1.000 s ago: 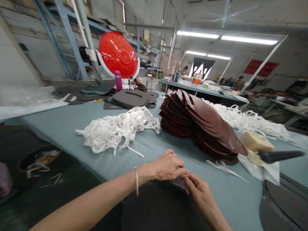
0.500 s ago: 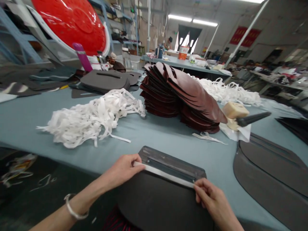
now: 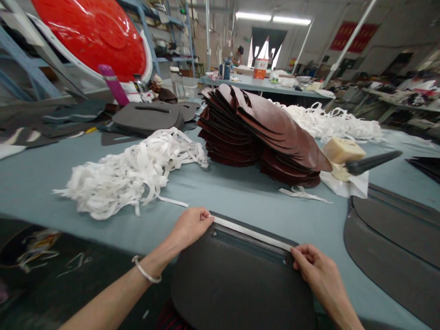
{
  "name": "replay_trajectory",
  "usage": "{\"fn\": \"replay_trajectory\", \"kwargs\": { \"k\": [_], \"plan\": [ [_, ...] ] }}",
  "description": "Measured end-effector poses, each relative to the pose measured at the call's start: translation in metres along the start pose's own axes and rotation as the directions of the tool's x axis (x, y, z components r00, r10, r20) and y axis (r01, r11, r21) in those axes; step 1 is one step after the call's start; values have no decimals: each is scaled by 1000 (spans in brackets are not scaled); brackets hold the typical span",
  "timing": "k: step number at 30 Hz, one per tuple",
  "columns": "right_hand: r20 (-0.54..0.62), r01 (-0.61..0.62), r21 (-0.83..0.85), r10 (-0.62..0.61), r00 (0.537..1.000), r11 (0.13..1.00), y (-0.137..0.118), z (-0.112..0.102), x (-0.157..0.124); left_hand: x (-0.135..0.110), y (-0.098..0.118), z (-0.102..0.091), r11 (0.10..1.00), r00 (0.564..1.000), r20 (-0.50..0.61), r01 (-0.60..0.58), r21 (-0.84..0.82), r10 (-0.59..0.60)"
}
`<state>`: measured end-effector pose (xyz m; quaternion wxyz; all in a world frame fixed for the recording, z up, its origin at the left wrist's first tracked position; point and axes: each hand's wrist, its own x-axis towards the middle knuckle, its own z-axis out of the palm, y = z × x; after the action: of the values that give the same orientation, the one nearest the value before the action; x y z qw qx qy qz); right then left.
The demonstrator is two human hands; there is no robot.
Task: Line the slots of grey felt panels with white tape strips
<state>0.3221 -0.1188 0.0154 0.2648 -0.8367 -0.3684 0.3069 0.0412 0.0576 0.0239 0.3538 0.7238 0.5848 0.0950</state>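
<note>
A dark grey cut panel (image 3: 237,284) with a long slot lies at the near table edge in front of me. A white tape strip (image 3: 252,233) stretches along its far edge above the slot. My left hand (image 3: 190,225) pinches the strip's left end, fingers closed. Gripping the right end is my right hand (image 3: 318,275), also closed. A bracelet sits on my left wrist.
A heap of white strips (image 3: 130,176) lies left of centre. A tall fanned stack of brown leather pieces (image 3: 261,133) stands behind. A tan block and black-handled tool (image 3: 354,158) rest on paper at right. Grey panels (image 3: 395,243) lie at right; a red fan (image 3: 92,32) at back left.
My hands went from fingers together to spread apart along the panel with the white strip stretched between them. The strip now sits at the panel's far edge, above the slot. The camera tilted down.
</note>
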Motion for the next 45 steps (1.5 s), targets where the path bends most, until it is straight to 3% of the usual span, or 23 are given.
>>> {"fn": "replay_trajectory", "kwargs": {
  "k": [11,22,30,34,36,38,40,41,43,45],
  "plan": [
    [-49,-56,130,63,997,990,-2,2,6,8,-4,5,994,997,71,12,107,-19],
    [-119,-84,58,91,989,995,-2,4,8,13,-4,7,963,986,130,71,259,-107],
    [-179,-110,-105,90,980,988,-12,6,5,11,-6,14,948,991,61,91,306,-115],
    [-238,-112,-202,63,969,973,-11,7,7,3,3,17,946,990,-56,137,294,-127],
    [-237,-93,-245,33,971,965,-9,6,8,-2,3,20,958,987,-139,116,263,-82],
    [-215,-51,-326,-21,976,944,-7,7,6,-10,0,25,970,975,-218,11,243,44],
    [-202,54,-430,-154,967,901,-9,10,1,-18,-6,31,938,931,-241,-202,283,273],
    [-180,149,-475,-261,948,868,-13,14,-2,-23,-9,34,887,889,-215,-326,327,405],
    [-92,397,-532,-517,851,748,-24,25,-9,-32,-13,38,746,788,-106,-517,420,606],
    [6,587,-553,-702,712,591,-39,38,-12,-38,-17,38,658,740,-30,-577,484,671]
  ]
}}
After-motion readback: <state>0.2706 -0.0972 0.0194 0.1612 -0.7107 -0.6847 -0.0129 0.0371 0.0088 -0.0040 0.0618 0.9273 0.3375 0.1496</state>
